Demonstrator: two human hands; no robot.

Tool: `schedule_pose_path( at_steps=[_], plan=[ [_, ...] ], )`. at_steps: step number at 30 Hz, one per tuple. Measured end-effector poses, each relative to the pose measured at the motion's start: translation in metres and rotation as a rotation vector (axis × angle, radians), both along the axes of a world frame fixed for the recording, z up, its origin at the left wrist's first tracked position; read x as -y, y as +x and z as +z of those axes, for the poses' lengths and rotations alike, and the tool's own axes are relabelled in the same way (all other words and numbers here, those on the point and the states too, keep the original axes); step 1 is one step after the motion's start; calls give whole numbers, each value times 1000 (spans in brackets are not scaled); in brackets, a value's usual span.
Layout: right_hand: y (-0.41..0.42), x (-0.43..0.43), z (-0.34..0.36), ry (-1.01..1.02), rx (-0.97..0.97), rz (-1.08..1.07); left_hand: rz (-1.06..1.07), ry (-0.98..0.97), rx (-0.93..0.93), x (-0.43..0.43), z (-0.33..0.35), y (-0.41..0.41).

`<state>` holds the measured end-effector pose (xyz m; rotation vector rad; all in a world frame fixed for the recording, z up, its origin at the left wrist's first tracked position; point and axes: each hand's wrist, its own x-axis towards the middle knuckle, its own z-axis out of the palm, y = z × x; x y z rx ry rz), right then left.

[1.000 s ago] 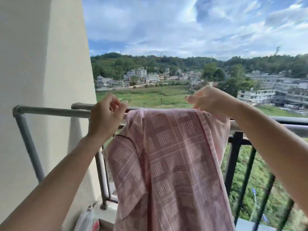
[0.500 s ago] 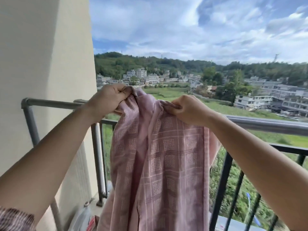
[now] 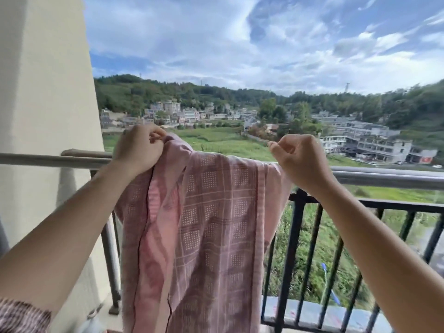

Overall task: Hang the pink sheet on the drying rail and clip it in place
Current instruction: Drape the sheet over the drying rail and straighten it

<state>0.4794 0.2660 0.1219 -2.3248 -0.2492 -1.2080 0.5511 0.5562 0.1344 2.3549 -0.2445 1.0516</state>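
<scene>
Down in the corner is your checked sleeve (image 3: 19, 316), and both your bare arms reach up and out. Your left hand (image 3: 139, 150) has its fingers curled round the top corner of the pink sheet (image 3: 211, 224) and pinches it, lifting that corner a bit above the grey drying rail (image 3: 384, 179). Your right hand (image 3: 300, 159) is curled up tight at the sheet's other top edge, fingertips pressed together. You cannot tell if any cloth is in that pinch. The sheet lies over the rail between your hands and hangs down long on your side. Just behind it stands the black balcony railing (image 3: 295, 236). A cream wall (image 3: 48, 92) is on the left. Far off are a green field (image 3: 228, 145), houses (image 3: 365, 140), tree-covered hills (image 3: 192, 92) and a cloudy blue sky (image 3: 240, 39).
</scene>
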Motion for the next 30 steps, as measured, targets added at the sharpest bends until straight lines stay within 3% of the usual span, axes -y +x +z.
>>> schedule_pose_path(
  at_steps=[3,7,10,12,15,18,22,26,30],
  plan=[
    [-10,-1,-24,-29,-97,-70,40,32,139,5,-23,-6],
    [-27,-4,-49,-71,-238,-294,18,107,83,8,-52,-16],
    [-31,-16,-58,39,-307,-151,-77,170,36,1,-67,-16],
    [-30,-28,-61,37,-270,-117,-106,135,18,-2,-69,-14],
    [-34,-43,-58,-104,-202,-257,-129,65,16,2,-66,-18],
    [-33,-47,-51,-206,-250,-247,-159,16,85,5,-62,-23],
    [-47,-31,-30,-340,-188,-323,-94,-18,125,-2,-56,-23],
    [-57,12,1,-250,-197,-549,-81,-13,105,0,-52,-19],
    [-68,96,-8,27,-297,-829,-48,-34,123,0,-51,-18]
  ],
)
